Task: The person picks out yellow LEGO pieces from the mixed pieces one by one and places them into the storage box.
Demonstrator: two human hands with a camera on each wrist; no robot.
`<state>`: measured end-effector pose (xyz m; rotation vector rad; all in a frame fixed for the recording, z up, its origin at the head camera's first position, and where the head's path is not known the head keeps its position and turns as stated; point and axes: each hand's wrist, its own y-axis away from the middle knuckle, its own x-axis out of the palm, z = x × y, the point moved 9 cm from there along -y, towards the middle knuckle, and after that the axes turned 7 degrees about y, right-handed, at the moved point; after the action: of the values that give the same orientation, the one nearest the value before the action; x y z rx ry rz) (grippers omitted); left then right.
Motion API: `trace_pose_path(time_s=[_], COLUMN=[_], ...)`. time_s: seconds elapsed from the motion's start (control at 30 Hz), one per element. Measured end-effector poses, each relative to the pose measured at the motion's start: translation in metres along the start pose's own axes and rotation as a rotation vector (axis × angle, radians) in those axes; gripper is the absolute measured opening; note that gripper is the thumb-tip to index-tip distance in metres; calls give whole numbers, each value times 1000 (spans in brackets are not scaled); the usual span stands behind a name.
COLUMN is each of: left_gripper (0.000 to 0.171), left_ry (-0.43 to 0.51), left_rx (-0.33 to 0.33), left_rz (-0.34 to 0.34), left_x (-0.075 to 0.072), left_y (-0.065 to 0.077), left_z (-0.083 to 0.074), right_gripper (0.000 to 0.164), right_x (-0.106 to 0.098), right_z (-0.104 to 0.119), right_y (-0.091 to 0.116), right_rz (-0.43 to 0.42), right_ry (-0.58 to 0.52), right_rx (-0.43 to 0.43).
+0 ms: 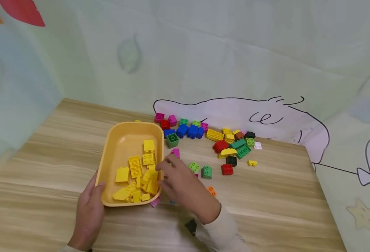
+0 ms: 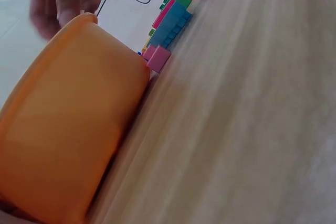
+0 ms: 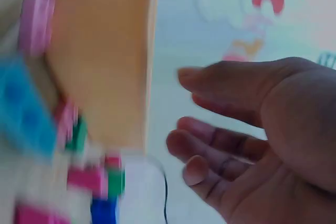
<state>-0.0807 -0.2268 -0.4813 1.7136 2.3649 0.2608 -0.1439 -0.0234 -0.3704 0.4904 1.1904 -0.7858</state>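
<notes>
In the head view, the left hand (image 1: 90, 206) is gripping a rounded orange plastic tub (image 1: 117, 150) of studded yellow plastic bricks (image 1: 135, 166) over a wood-grained counter (image 1: 46, 175). In the left wrist view, its smooth wall is curving. In the right wrist view, the right hand (image 3: 286, 135) is hovering, released.

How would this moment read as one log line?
left hand: grips tray; right hand: empty, at tray's right rim; tray: yellow bricks inside; table: mixed-colour bricks
</notes>
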Motion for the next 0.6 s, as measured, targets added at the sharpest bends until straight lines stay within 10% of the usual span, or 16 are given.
trace_pose_path(time_s=[0.13, 0.33, 0.6], left_gripper=[51, 50, 50], left_ry=[-11, 21, 50], left_rx=[-2, 0, -1], left_rz=[-16, -12, -16], left_x=[-4, -2, 0], left_y=[0, 0, -1], left_z=[-1, 0, 2], right_gripper=[24, 11, 24], right_x=[-34, -65, -38], right_z=[-57, -190, -281], right_y=[17, 70, 114], right_rz=[-176, -339, -162], right_ry=[14, 97, 27], right_rx=[72, 424, 744])
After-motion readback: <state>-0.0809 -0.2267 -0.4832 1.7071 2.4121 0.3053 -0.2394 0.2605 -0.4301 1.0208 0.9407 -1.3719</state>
